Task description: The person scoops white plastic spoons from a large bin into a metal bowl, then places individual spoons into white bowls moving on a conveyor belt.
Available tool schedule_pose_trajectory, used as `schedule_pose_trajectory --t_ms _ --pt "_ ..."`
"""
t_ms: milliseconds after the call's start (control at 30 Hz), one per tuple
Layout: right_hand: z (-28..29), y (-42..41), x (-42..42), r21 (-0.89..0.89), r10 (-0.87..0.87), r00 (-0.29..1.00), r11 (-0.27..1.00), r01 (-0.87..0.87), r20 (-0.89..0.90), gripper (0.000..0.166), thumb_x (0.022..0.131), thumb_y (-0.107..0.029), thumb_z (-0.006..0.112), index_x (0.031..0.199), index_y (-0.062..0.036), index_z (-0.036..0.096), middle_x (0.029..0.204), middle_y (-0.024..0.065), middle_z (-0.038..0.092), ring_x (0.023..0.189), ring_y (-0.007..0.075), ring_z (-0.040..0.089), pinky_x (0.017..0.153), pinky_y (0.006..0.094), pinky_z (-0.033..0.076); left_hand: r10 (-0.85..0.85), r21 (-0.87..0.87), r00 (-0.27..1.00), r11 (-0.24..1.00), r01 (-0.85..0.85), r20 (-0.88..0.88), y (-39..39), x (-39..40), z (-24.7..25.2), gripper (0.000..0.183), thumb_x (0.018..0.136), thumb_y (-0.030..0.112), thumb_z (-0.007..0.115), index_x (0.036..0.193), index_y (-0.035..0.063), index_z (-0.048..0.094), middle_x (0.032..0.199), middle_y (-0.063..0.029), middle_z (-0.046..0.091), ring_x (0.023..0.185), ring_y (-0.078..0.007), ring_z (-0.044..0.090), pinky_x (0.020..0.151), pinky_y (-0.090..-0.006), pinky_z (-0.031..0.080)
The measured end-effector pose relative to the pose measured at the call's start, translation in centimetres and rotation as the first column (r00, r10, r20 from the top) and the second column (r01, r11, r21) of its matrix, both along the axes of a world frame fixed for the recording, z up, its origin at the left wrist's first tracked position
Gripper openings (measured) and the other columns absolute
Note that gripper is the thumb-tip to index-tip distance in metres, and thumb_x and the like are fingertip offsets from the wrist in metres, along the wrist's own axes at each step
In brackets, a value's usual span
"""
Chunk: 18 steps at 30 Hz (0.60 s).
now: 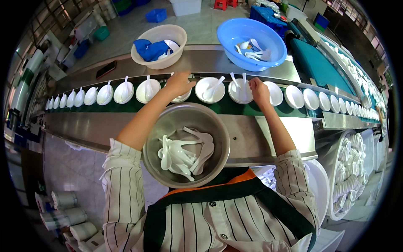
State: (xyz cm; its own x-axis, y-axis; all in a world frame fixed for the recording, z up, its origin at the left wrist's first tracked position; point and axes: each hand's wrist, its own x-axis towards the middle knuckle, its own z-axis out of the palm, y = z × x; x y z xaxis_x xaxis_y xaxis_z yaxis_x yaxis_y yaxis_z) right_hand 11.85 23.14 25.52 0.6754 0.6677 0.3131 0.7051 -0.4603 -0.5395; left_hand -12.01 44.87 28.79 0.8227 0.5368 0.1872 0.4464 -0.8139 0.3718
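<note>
A row of white bowls stands on a green conveyor belt point(226, 108) before me. My left hand point(178, 82) hovers over one bowl point(182, 98) and hides most of it. Thumb and fingers are apart with nothing visible between them; a white handle tip pokes out behind. My right hand point(260, 90) has curled fingers beside a bowl point(241, 100) with two white soup spoons point(243, 89) in it. Whether those fingers grip anything is hidden. Between my hands, another bowl point(210, 82) carries one spoon point(211, 91). A steel basin point(220, 126) of loose spoons point(181, 152) sits close to my body.
Beyond the belt stand a cream basin point(157, 65) with blue cloth and spoons, and a blue basin point(252, 64) with spoons. A phone-like dark object point(106, 69) lies at left. Bowls further right point(294, 97) show no spoons. A white tub point(333, 211) holds stacked white ware.
</note>
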Motion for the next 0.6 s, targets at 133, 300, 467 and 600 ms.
schedule_pose_trajectory --t_ms 133,300,467,600 --pt "1.1 0.9 -1.7 -0.082 0.16 0.981 0.985 -0.152 0.113 0.022 0.082 -0.027 0.055 0.092 -0.0079 0.059 0.075 0.0154 0.063 0.071 0.0326 0.061 0.06 0.0416 0.046 -0.379 -0.551 0.921 0.75 0.366 0.095 -5.5 -3.0 6.5 0.018 0.078 0.021 0.062 0.081 0.0027 0.06 0.072 -0.007 0.062 0.068 -0.0124 0.056 0.064 -0.0286 0.045" --pt "-0.7 6.2 -5.6 -0.45 0.211 0.965 0.885 -0.12 0.158 0.038 0.069 -0.04 0.065 0.082 -0.004 0.063 0.074 0.0169 0.063 0.071 0.0326 0.063 0.065 0.0409 0.05 -0.694 -0.363 0.524 0.712 0.601 -0.494 -9.4 -6.1 5.6 0.07 0.057 0.043 0.076 0.109 0.0007 0.053 0.098 -0.0156 0.06 0.094 -0.0293 0.056 0.082 -0.0369 0.042" --pt "-1.0 7.4 -5.4 -0.248 0.216 0.976 0.944 -0.218 -0.036 0.03 0.07 -0.03 0.062 0.083 -0.003 0.061 0.076 0.0173 0.063 0.074 0.0346 0.062 0.067 0.0422 0.049 -0.626 -0.19 0.463 0.7 0.689 -0.627 -10.2 -9.7 3.0 0.089 0.051 0.037 0.08 0.119 -0.0037 0.04 0.103 -0.0163 0.052 0.1 -0.0299 0.048 0.085 -0.0378 0.036" --pt "0.6 5.4 -4.3 -0.049 0.204 0.978 0.977 -0.206 -0.041 0.026 0.075 -0.025 0.057 0.089 -0.0037 0.057 0.077 0.0181 0.063 0.074 0.0363 0.06 0.067 0.045 0.047 -0.691 -0.352 0.555 0.718 0.601 -0.463 -10.0 -11.0 1.6 0.061 0.055 0.022 0.074 0.105 -0.0022 0.048 0.099 -0.0164 0.052 0.097 -0.0302 0.048 0.083 -0.0378 0.037"
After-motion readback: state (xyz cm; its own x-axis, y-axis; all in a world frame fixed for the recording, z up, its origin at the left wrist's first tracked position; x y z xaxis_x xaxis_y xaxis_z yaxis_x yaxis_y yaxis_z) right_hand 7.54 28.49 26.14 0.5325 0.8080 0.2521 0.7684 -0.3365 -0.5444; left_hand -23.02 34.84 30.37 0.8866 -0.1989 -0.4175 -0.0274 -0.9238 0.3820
